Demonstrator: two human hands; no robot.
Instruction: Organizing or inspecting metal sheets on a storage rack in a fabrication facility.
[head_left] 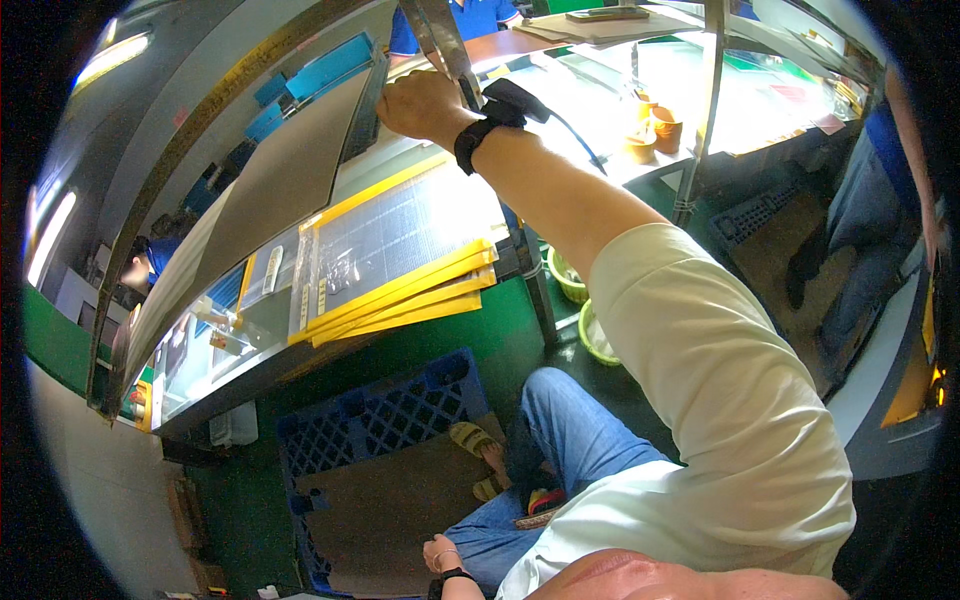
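My right arm reaches up and away, and my right hand [420, 105] is closed at the edge of a large grey-brown board [285, 175] beside a metal post [438, 38]. Its fingertips are turned away, so what they grip cannot be made out. A black device [512, 103] with a cable sits on that wrist. Below the hand, overlapping yellow-edged sheets [385, 240] lie on the table, some sticking out past its front edge. My left hand [440, 553] rests by my thigh with the fingers curled in; anything inside is hidden.
Small bottles [225, 342] stand on the table's left part. Orange cups [665, 130] are on the bright-lit table behind. Green baskets [598, 335] and a blue pallet [375, 400] are on the floor. One person [870, 200] stands at right; another in blue [480, 18] is across the table.
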